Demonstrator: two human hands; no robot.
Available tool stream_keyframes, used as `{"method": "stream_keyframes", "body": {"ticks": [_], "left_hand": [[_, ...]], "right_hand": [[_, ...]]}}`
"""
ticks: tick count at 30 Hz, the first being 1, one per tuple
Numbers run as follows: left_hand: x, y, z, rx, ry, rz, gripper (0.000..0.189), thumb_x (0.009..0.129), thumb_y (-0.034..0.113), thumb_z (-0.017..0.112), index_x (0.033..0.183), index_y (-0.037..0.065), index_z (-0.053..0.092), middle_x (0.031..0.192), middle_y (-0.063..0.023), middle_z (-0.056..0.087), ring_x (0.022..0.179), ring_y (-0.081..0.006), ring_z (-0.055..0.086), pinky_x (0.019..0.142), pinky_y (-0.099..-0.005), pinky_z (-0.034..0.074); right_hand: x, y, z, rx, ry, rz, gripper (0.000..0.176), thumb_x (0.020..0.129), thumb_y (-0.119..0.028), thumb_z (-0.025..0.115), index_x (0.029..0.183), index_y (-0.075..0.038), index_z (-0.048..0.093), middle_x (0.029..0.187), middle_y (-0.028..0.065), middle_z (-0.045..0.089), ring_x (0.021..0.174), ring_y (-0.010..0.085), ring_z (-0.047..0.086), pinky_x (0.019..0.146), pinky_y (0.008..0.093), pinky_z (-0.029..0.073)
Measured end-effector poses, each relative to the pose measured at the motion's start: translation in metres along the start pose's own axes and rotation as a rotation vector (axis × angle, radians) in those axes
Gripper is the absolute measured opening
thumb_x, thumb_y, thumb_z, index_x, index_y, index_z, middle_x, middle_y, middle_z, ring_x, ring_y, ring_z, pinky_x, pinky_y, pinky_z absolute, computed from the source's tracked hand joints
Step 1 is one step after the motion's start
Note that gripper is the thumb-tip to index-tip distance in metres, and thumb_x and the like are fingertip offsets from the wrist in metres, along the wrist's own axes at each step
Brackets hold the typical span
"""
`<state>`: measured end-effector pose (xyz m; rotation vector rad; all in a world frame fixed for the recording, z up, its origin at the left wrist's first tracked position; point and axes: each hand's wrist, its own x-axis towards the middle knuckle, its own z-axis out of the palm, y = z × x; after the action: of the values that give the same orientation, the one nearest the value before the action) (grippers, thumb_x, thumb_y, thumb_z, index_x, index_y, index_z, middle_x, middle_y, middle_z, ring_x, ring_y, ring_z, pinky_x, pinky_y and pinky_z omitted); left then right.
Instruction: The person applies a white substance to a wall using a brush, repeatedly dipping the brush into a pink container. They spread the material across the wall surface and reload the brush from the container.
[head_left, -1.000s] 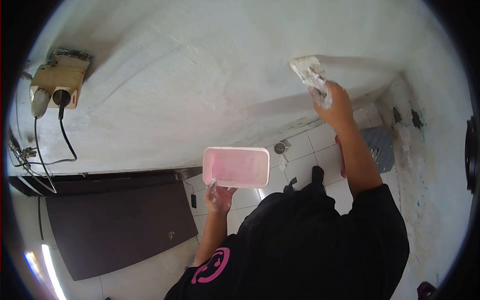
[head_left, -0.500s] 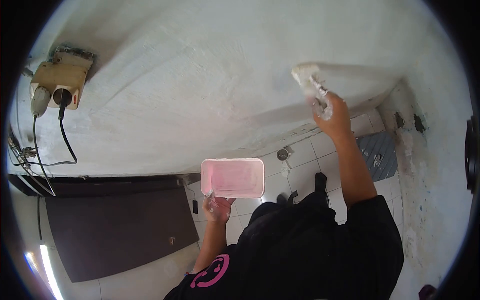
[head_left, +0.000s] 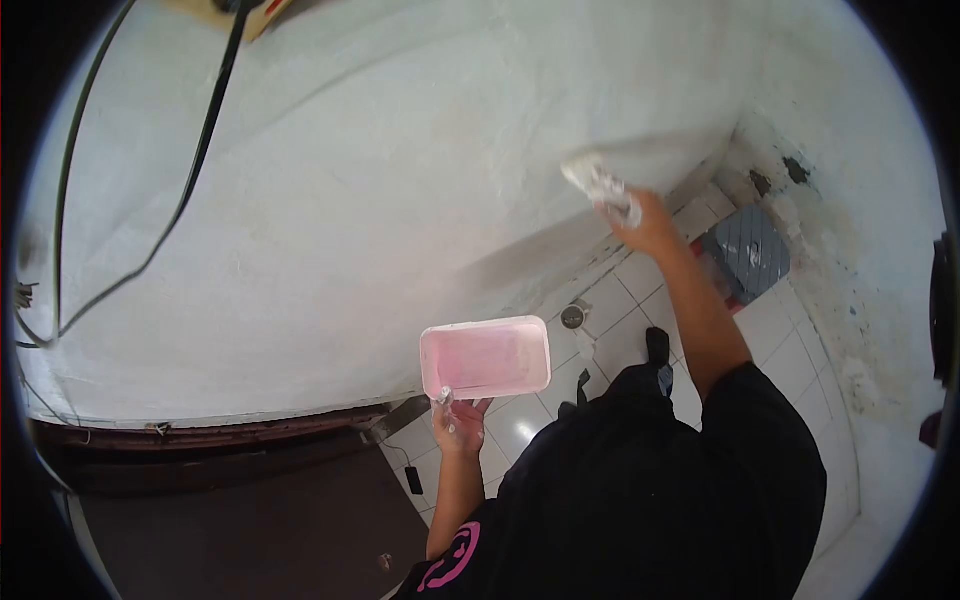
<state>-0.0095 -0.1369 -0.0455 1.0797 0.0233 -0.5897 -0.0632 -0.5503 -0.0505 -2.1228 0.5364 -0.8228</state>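
My left hand (head_left: 460, 425) grips the near edge of a pink plastic tub (head_left: 487, 357), thumb over the rim and fingers underneath. The tub has a white rim, and paint smears mark its inside. White spatters cover my left thumb and palm. Up and to the right, my right hand (head_left: 640, 222) is closed round the paint-caked handle of a paintbrush (head_left: 590, 175). The brush's pale, wide bristle end lies against the whitish wall (head_left: 350, 200), and its shadow stretches to the right.
Black cables (head_left: 200, 160) hang at the left from a socket block (head_left: 235, 15). A dark brown panel (head_left: 250, 530) lies lower left. On the tiled floor stand a small cup (head_left: 573, 317) and a grey ridged step or lid (head_left: 748, 255). The side wall (head_left: 840, 260) is chipped.
The brush has moved slightly left and down across the wall with my right hand. My view has shifted, so the socket slid to the top edge. Both hands keep their holds.
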Motion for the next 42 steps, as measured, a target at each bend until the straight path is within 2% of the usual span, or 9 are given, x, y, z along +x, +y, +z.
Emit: {"method": "stream_keyframes", "body": {"ticks": [5,15,19,21,24,26,30,33,42], "left_hand": [[0.004,0.008,0.013,0.082,-0.007,-0.030,0.061,0.084,0.042,0.050,0.132,0.007,0.040,0.129,-0.0144,0.050,0.116,-0.0321,0.052,0.093,-0.0541,0.045],[0.004,0.012,0.028,0.031,-0.029,-0.039,0.054,0.087,0.036,0.048,0.131,0.008,0.041,0.128,-0.0135,0.051,0.116,-0.0330,0.052,0.091,-0.0544,0.046],[0.003,0.013,0.024,0.009,-0.012,-0.068,0.053,0.086,0.035,0.050,0.131,0.008,0.041,0.129,-0.0132,0.050,0.117,-0.0332,0.051,0.091,-0.0546,0.046],[0.004,0.011,0.019,0.011,-0.013,-0.069,0.054,0.086,0.036,0.051,0.131,0.008,0.041,0.130,-0.0132,0.049,0.116,-0.0334,0.051,0.092,-0.0549,0.045],[0.001,0.011,0.030,-0.004,-0.012,-0.052,0.054,0.086,0.036,0.051,0.131,0.008,0.041,0.130,-0.0133,0.049,0.117,-0.0337,0.051,0.093,-0.0553,0.045],[0.002,0.011,0.034,-0.026,-0.012,-0.036,0.055,0.086,0.036,0.051,0.131,0.008,0.041,0.130,-0.0134,0.049,0.117,-0.0338,0.050,0.093,-0.0554,0.044],[-0.001,0.008,0.036,-0.035,-0.006,-0.030,0.054,0.087,0.037,0.050,0.132,0.008,0.041,0.129,-0.0134,0.050,0.117,-0.0337,0.050,0.093,-0.0555,0.044],[-0.002,0.007,0.034,-0.010,-0.009,-0.021,0.055,0.087,0.039,0.049,0.132,0.009,0.040,0.130,-0.0132,0.049,0.118,-0.0337,0.050,0.093,-0.0554,0.044],[-0.002,0.000,0.027,0.012,0.082,-0.010,0.058,0.087,0.043,0.047,0.133,0.008,0.038,0.130,-0.0138,0.049,0.116,-0.0349,0.051,0.090,-0.0541,0.047]], "right_hand": [[0.074,-0.082,-0.058,0.110,0.268,-0.113,0.032,0.085,-0.026,0.067,0.110,-0.007,0.064,0.091,0.0095,0.069,0.081,0.0109,0.061,0.075,0.0254,0.048],[0.012,0.017,-0.004,-0.238,-0.097,0.169,0.035,0.082,-0.029,0.068,0.111,-0.010,0.064,0.098,0.0179,0.066,0.093,0.0317,0.064,0.078,0.0347,0.049],[0.061,-0.066,-0.068,-0.206,-0.073,0.074,0.031,0.082,-0.032,0.065,0.104,-0.010,0.065,0.091,0.0179,0.066,0.085,0.0355,0.062,0.075,0.0397,0.049],[0.076,-0.117,-0.095,-0.158,0.173,-0.115,0.030,0.082,-0.033,0.065,0.102,-0.011,0.065,0.088,0.0181,0.065,0.082,0.0350,0.061,0.072,0.0393,0.049],[0.083,-0.160,-0.110,-0.139,0.236,-0.062,0.029,0.082,-0.033,0.065,0.101,-0.011,0.066,0.085,0.0185,0.064,0.080,0.0353,0.061,0.071,0.0400,0.049],[0.076,-0.138,-0.075,-0.152,0.215,-0.235,0.031,0.081,-0.032,0.063,0.104,-0.012,0.065,0.087,0.0186,0.063,0.079,0.0365,0.060,0.073,0.0426,0.049],[0.011,-0.073,0.019,-0.233,-0.025,0.082,0.027,0.079,-0.024,0.063,0.102,-0.009,0.064,0.089,0.0207,0.063,0.085,0.0386,0.060,0.076,0.0456,0.048],[0.001,-0.071,0.015,-0.281,-0.319,0.207,0.032,0.081,-0.027,0.060,0.107,-0.009,0.062,0.097,0.0205,0.063,0.091,0.0381,0.059,0.080,0.0472,0.048],[0.062,-0.180,-0.077,-0.251,0.185,-0.047,0.024,0.081,-0.024,0.063,0.102,-0.011,0.064,0.086,0.0192,0.064,0.080,0.0385,0.060,0.072,0.0434,0.048]]}}
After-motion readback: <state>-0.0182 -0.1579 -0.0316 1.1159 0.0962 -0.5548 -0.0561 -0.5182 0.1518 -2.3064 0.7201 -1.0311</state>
